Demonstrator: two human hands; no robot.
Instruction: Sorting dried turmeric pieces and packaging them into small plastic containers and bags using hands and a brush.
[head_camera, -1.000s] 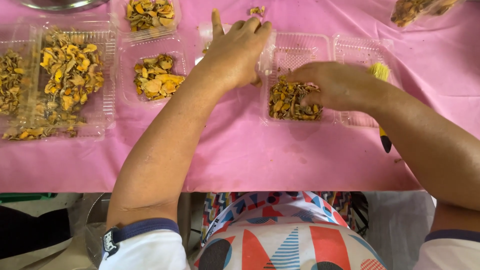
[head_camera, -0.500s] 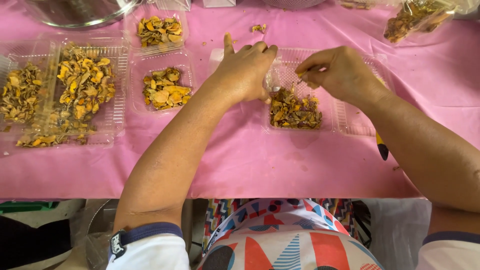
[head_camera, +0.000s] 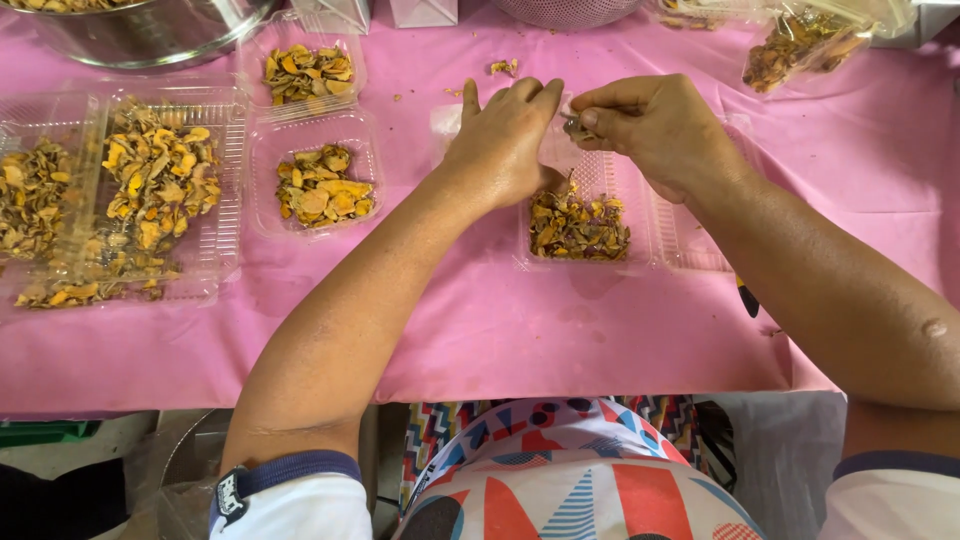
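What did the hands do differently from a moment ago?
The right hand lifted out of the clear plastic box of dried yellow slices and now pinches a small bit up beside the left hand. The left hand stayed put at the box's far edge, fingers stretched out. The filled boxes on the left and the pink tablecloth stayed as they were.

The small piece pinched between the left hand (head_camera: 505, 140) and right hand (head_camera: 655, 130) is too tiny to identify, and the metal bowl (head_camera: 140, 30) is cut off by the top edge.
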